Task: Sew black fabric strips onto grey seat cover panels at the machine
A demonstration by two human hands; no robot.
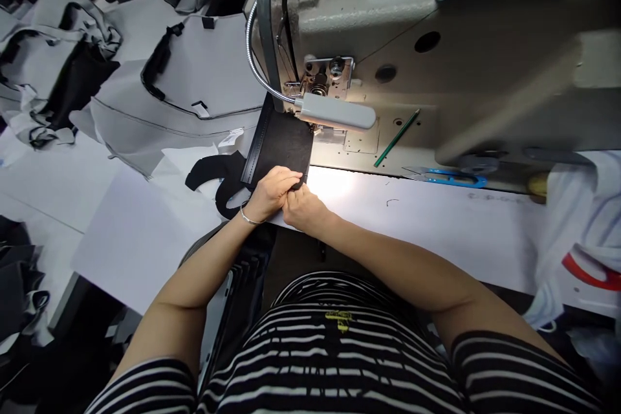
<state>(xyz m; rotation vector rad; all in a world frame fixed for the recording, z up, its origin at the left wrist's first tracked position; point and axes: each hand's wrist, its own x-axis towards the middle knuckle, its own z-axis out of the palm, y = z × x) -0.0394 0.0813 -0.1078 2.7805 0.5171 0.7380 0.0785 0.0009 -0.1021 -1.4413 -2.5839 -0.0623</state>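
A dark fabric piece [286,142] with a lighter stitched strip along its left side lies on the sewing machine's bed, its far end beside the needle area [317,119]. My left hand [274,193], with a bracelet at the wrist, is closed on the near edge of this piece. Right against it, my right hand [305,209] grips the same near corner with bent fingers. Fingertips of both hands meet, so what exactly lies between them is hidden. Black curved fabric pieces [208,171] rest just left of my left hand.
The sewing machine [388,32] with its lamp [337,111] stands ahead. On its bed lies a green pencil [396,138]; blue thread snips [453,178] are farther right. Grey fabric panels [204,71] spread leftward. Red-handled scissors [589,272] and striped cloth [599,207] are at right.
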